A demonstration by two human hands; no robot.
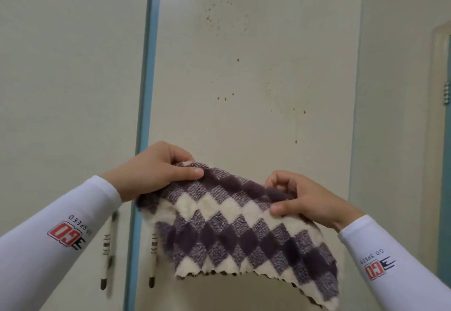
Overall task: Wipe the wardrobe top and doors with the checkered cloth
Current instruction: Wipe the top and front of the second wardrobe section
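Head view: both hands are up in front of the wardrobe, with the checkered cloth (231, 232) stretched between them. The left hand (158, 171) pinches the cloth's upper left edge, thumb on the near face, fingers curled behind. The right hand (307, 201) pinches the upper right edge the same way, thumb in front, fingers bunching the fabric.

Cloth is a purple-and-cream diamond check, scalloped hem hanging free at the bottom. It hangs in front of the lower half of the right door (256, 66). Can't tell if it touches the panel.

That door is cream, with brown specks (238, 59) scattered above the cloth: 1 cluster near the top, more mid-panel. The left door (68, 66) is the same cream and sits left of a teal strip (146, 91) running vertically between the 2 doors.

2 slim handles, both blurred: left handle (107, 249) on the left door near the strip, right handle (153, 259) on the right door just beside the cloth's left corner.

Both arms are in white: left sleeve (48, 237) and right sleeve (395, 269), each printed "GO SPEED" with a red logo. A pale wall (390, 66) is right of the wardrobe, and a metal hinge (446, 94) shows at the far right edge.
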